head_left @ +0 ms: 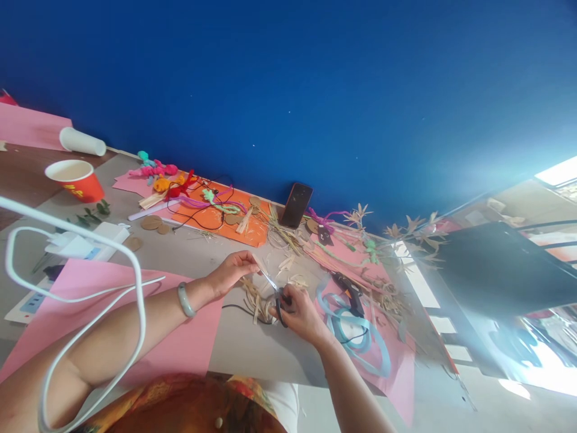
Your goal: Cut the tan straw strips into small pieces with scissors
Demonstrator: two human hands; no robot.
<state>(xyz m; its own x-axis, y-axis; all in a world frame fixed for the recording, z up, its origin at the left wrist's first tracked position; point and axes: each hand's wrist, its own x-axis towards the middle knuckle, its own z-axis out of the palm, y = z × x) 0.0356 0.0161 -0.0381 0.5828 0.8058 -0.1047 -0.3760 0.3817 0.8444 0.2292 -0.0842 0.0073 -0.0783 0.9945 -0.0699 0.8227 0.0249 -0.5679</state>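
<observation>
Scissors (276, 293) gripped in right hand (301, 313), blades on a straw strip (260, 266) pinched by left hand (234, 269) — above the grey bench (252, 349). Red cup (76, 178) upright, contents unclear; white cup (82, 142) lies sideways.

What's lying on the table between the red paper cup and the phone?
In the head view, between the red cup and phone lies an orange sheet with colourful yarn figures and cardboard discs.
</observation>
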